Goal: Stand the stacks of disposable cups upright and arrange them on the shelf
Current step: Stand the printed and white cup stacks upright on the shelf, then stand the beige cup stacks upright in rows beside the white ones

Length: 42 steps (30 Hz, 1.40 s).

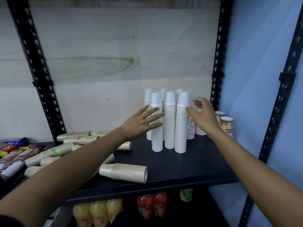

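Several white cup stacks (pixel 170 123) stand upright in two rows on the dark shelf (pixel 188 163). My left hand (pixel 141 122) is spread open in front of the left front stack, fingers apart, holding nothing. On the other side, my right hand (pixel 202 116) has loosely curled fingers, its fingertips touching the right front stack (pixel 181 128). Several beige cup stacks (pixel 124 172) lie on their sides at the shelf's left and front. Short patterned stacks (pixel 191 128) stand upright behind my right hand.
Two brown patterned cup stacks (pixel 227 125) stand by the right black upright (pixel 218 66). Snack packets (pixel 14 154) lie at the far left. Juice bottles (pixel 98 213) fill the shelf below. The back wall is pale board.
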Motion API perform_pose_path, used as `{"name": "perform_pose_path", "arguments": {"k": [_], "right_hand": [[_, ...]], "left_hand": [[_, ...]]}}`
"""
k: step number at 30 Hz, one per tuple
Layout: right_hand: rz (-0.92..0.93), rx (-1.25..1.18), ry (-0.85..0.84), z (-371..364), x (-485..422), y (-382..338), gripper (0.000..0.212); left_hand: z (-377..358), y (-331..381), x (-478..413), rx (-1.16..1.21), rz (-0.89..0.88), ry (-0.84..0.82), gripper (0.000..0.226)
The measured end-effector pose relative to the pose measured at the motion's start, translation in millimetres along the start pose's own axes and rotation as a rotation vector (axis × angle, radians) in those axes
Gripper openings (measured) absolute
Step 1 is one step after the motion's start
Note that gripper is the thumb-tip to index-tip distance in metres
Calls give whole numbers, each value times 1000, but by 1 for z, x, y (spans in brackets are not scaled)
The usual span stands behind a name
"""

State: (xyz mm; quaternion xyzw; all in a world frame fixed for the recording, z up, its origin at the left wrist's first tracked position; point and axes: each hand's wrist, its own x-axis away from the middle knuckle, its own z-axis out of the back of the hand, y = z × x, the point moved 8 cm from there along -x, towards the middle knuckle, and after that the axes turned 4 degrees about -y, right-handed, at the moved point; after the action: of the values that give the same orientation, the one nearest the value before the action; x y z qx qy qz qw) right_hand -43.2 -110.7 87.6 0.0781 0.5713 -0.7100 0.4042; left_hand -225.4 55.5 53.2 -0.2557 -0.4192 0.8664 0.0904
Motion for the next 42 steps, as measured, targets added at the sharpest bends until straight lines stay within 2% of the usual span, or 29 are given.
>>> {"name": "perform_pose_path", "arguments": {"k": [2, 4, 11, 15, 21, 28, 33, 38, 42], "right_hand": [[65, -11, 148, 11, 9, -13, 25], [126, -17, 205, 13, 19, -28, 18], [270, -67, 20, -35, 47, -68, 17], [269, -112, -119, -72, 62, -77, 15], [230, -76, -355, -140, 77, -72, 18], [148, 73, -637, -210, 82, -38, 42], [112, 163, -771, -253, 83, -16, 56], [107, 175, -832, -291, 82, -12, 62], [137, 189, -860, -310, 84, -15, 53]], "left_hand": [[7, -4, 5, 2, 23, -20, 59], [17, -12, 14, 33, 76, -27, 58], [38, -38, 78, 209, 331, -210, 49], [36, -48, 135, 467, 613, -286, 39], [21, -45, 189, 589, 786, -524, 41], [5, -31, 219, 679, 837, -698, 50], [16, -19, 248, 707, 848, -656, 36], [42, -14, 257, 735, 804, -543, 28], [43, -2, 267, 710, 751, -664, 39]]}}
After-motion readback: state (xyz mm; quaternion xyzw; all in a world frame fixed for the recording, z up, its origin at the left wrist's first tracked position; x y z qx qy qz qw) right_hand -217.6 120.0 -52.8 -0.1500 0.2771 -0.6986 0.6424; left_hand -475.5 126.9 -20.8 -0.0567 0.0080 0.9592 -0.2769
